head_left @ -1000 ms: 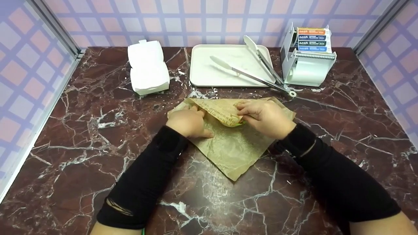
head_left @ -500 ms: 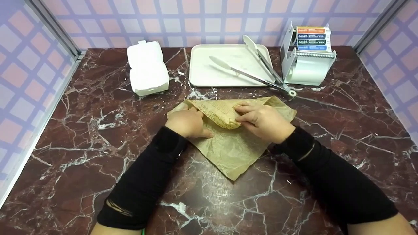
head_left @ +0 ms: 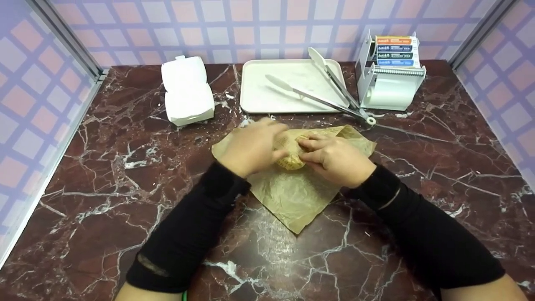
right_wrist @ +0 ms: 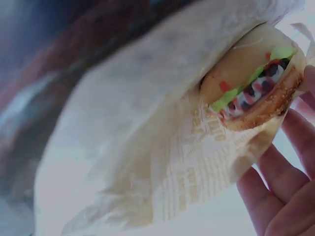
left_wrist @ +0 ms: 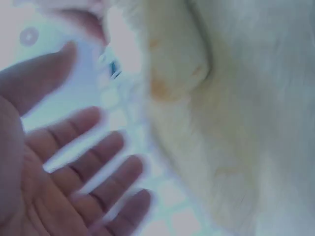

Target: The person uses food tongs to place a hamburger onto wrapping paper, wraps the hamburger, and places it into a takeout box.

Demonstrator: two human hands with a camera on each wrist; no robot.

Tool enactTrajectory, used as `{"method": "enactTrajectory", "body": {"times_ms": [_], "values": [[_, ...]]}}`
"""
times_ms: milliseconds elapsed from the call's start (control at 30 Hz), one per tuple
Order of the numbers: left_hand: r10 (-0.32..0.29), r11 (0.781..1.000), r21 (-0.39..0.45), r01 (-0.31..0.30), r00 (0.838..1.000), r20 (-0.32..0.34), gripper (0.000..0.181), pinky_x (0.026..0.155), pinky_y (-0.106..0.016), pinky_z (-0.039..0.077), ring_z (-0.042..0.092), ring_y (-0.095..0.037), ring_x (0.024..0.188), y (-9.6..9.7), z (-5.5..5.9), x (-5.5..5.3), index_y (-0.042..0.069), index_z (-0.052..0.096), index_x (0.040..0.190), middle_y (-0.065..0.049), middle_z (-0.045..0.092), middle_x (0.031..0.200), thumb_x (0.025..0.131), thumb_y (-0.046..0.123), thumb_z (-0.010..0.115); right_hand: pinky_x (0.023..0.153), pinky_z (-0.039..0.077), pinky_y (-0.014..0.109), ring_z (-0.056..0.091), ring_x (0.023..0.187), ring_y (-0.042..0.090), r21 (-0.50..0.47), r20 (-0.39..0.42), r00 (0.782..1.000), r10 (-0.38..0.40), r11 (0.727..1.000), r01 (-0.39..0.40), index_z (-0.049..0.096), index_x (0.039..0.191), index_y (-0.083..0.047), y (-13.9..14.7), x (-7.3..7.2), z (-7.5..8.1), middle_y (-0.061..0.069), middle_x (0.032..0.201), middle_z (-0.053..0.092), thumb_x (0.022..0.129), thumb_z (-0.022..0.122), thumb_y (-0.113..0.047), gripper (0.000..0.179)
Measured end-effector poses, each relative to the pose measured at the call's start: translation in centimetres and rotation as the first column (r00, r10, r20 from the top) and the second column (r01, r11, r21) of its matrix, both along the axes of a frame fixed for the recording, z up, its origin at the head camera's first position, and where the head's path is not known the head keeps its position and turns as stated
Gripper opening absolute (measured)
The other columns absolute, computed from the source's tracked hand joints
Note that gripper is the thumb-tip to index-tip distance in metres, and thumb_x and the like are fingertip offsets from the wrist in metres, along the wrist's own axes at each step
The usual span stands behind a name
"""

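A sheet of brown printed wrapping paper (head_left: pixel 294 200) lies in front of me, one corner pointing at me and its far part folded over a lump. The right wrist view shows a burger (right_wrist: pixel 256 83) under that fold, with a bun, lettuce, white and red sauce and a browned patty. My right hand (head_left: pixel 336 161) holds the folded paper against the burger's right side, fingers bent over it. My left hand (head_left: pixel 250 146) hovers at the left of the fold, blurred. In the left wrist view its fingers (left_wrist: pixel 106 155) are spread, with nothing in them.
Behind the paper stands a white tray (head_left: pixel 255 100) with metal tongs (head_left: pixel 322 100) lying across it. An opened white box (head_left: pixel 188 92) is at the back left. A label dispenser (head_left: pixel 393 75) stands at the back right. Patterned walls (head_left: pixel 267 29) enclose the marbled table (head_left: pixel 125 196).
My left hand has let go of the paper's left side and risen toward the fold. The right hand stays on the fold, which now covers the green edge that showed earlier.
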State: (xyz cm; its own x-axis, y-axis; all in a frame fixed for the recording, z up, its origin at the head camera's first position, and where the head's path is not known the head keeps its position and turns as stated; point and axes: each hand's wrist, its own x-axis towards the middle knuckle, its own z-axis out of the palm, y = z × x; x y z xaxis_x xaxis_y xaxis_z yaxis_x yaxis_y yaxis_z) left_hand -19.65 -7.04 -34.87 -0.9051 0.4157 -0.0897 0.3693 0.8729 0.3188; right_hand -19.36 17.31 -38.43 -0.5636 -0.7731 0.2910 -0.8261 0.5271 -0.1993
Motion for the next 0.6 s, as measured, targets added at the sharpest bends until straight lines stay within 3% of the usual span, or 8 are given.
{"method": "enactTrajectory", "body": {"times_ms": [100,167,367,600], "values": [[-0.101,0.994,-0.033,0.099,0.994,-0.048,0.072,0.126,-0.046,0.039,0.048,-0.027,0.150,1.2,-1.0,-0.5,0.021,0.045,0.160,-0.006,0.046,0.165,0.098,0.048,0.068,0.121,0.042,0.058,0.058,0.138,0.046,0.034,-0.022,1.000,0.011,0.999,-0.010,0.078,0.120,-0.006,0.2,0.1,0.2,0.023,0.143,0.063,0.093,0.077,-0.011,0.028],[-0.133,0.990,-0.058,0.130,0.989,-0.067,0.072,0.128,-0.047,0.036,0.046,-0.028,0.151,1.5,-1.7,-0.6,0.021,0.045,0.160,-0.007,0.046,0.166,0.098,0.048,0.069,0.122,0.041,0.058,0.057,0.138,0.046,0.059,-0.032,0.999,0.014,0.998,-0.012,0.078,0.121,-0.007,0.3,0.2,0.1,0.022,0.143,0.064,0.094,0.077,-0.014,0.029],[-0.137,0.987,-0.097,0.126,0.984,-0.110,0.069,0.127,-0.053,0.036,0.044,-0.031,0.153,1.9,-2.4,-0.5,0.024,0.050,0.157,-0.007,0.047,0.165,0.096,0.050,0.070,0.121,0.042,0.058,0.058,0.138,0.046,0.097,-0.038,0.999,0.020,0.995,-0.017,0.077,0.124,-0.008,0.3,0.3,0.2,0.019,0.144,0.064,0.096,0.075,-0.021,0.031],[-0.136,0.988,-0.088,0.124,0.981,-0.138,0.069,0.127,-0.054,0.035,0.046,-0.034,0.151,2.3,-2.8,-0.1,0.020,0.050,0.157,-0.010,0.047,0.164,0.096,0.046,0.072,0.124,0.038,0.058,0.054,0.143,0.043,0.075,0.071,0.996,-0.057,0.996,0.052,0.068,0.136,-0.002,0.6,0.1,0.6,0.022,0.151,0.057,0.100,0.069,-0.021,0.040]]}}
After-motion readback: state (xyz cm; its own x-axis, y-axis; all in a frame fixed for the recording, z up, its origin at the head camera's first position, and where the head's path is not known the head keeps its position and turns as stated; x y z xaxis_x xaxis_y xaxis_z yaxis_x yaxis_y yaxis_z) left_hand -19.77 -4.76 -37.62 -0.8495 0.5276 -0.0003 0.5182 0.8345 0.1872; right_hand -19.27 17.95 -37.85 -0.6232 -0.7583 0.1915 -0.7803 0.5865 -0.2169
